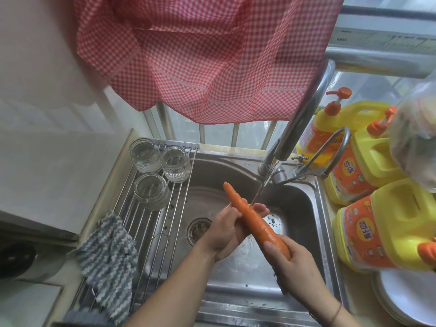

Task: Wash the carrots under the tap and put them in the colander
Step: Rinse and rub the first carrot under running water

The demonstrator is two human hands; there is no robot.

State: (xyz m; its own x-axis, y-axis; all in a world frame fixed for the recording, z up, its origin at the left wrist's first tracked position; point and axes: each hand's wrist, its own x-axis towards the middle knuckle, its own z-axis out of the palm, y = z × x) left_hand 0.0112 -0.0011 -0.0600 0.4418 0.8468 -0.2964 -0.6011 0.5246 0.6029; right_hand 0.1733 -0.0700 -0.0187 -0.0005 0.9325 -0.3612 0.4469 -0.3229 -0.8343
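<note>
Both hands — carrot [256, 222], under tap [297, 123]

Two bare forearms enter from the near edge, without sleeves as far as the view reaches. The left hand [226, 230] wears no ring, watch or glove. The right hand [290, 260] is likewise ungloved; a thin dark bracelet [336, 312] circles the right wrist near the frame's lower edge. Both hands appear wet.

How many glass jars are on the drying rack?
3, all on the rack left of the sink: back-left jar, back-right jar, and nearer jar. None appears hidden.
</note>
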